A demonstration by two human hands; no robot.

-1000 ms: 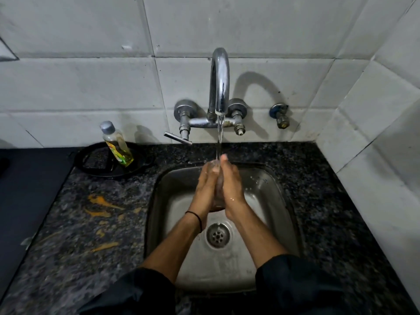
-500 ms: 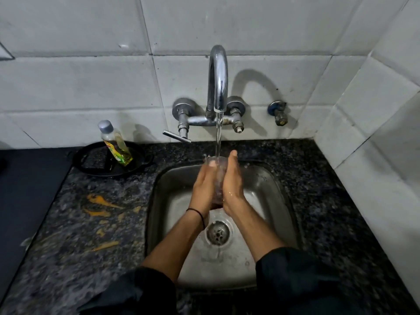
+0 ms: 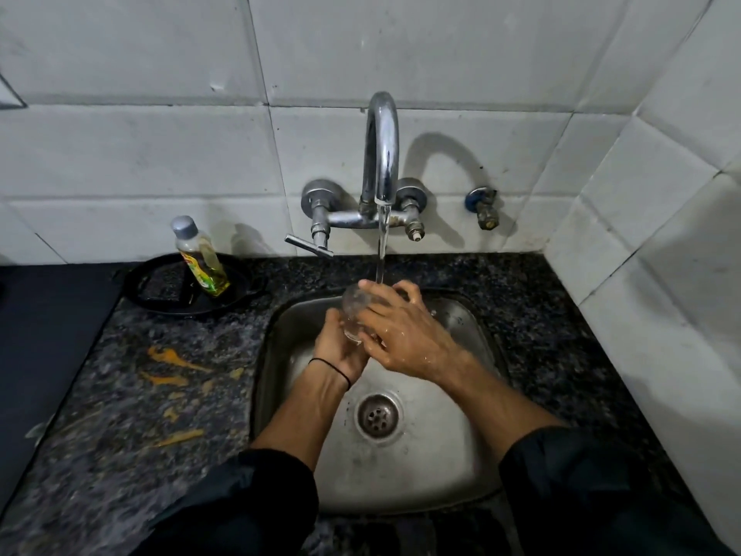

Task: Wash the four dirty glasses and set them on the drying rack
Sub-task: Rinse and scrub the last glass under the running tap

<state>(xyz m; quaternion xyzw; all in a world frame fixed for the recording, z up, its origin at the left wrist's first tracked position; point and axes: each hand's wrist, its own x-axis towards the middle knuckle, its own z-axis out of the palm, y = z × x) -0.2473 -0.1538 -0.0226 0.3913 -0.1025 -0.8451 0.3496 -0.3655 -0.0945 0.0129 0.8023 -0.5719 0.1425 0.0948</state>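
**Glass held under running tap over the sink**

A clear, wet glass (image 3: pixel 358 313) sits between both hands above the steel sink (image 3: pixel 473 443), directly beneath the stream from the chrome faucet (image 3: pixel 383 154). The left hand (image 3: pixel 341 347) cups it from below and the side; the right hand (image 3: pixel 401 335) wraps over its top, fingers curled around it. Its transparency and the covering fingers hide most of its outline, so rim, base and tilt are hard to make out. A yellow liquid bottle (image 3: pixel 202 258) stands in a black tray (image 3: pixel 160 302) on the speckled counter (image 3: pixel 160 395), left of the sink
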